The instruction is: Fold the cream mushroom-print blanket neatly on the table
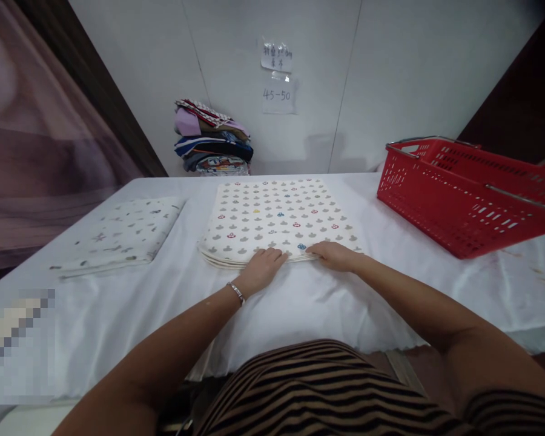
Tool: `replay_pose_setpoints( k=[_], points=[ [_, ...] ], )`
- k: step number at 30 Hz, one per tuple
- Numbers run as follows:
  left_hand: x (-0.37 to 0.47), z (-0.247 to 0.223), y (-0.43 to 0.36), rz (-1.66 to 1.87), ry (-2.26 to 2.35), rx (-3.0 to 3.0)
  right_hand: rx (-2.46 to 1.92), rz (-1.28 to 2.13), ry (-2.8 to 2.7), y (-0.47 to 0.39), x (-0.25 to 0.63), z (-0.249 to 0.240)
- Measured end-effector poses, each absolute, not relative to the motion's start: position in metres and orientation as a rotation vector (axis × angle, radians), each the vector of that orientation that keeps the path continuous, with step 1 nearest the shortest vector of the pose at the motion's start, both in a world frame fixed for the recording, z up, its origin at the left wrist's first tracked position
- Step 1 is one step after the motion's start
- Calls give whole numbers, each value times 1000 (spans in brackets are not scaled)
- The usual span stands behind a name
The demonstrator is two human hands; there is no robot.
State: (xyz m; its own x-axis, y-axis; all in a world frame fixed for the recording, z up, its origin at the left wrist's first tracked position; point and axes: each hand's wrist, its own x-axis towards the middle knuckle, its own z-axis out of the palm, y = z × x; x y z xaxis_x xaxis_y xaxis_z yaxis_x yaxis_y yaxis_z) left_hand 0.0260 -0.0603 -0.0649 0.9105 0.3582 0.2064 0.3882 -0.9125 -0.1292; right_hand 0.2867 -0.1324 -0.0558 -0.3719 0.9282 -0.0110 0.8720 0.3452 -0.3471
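A folded cream cloth (272,200) printed with small grey, red and blue figures lies flat on the white-covered table, in front of me. Several layers show along its near left edge. My left hand (262,269), with a bracelet at the wrist, holds the near edge around its middle, fingers curled over the top and thumb hidden. A little to the right, my right hand (336,255) pinches the same edge between thumb and fingers. Both hands are closed on the cloth.
Another folded patterned cloth (122,233) lies at the left. A red plastic basket (436,200) with metal handles stands at the right. Behind the table's far edge rises a pile of folded fabrics (215,142). Paper notes (279,94) hang on the wall.
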Motion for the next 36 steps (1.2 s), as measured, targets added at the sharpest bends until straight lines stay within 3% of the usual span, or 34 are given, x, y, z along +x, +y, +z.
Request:
replay_pose_setpoints(
  k=[8,20,30,36],
  points=[
    [35,-68,-62,-147,-634,-2935,-1648,503,-2379,-133,286,-51],
    [38,-67,-60,-225,-859,-2963,-1618,-251,-2533,-141,247,-71],
    [46,-73,-67,-350,-715,-2794,-1601,-38,-2557,-128,258,-73],
    [54,-77,-62,-332,-552,-2807,-1629,-95,-2449,-132,255,-78]
  ],
)
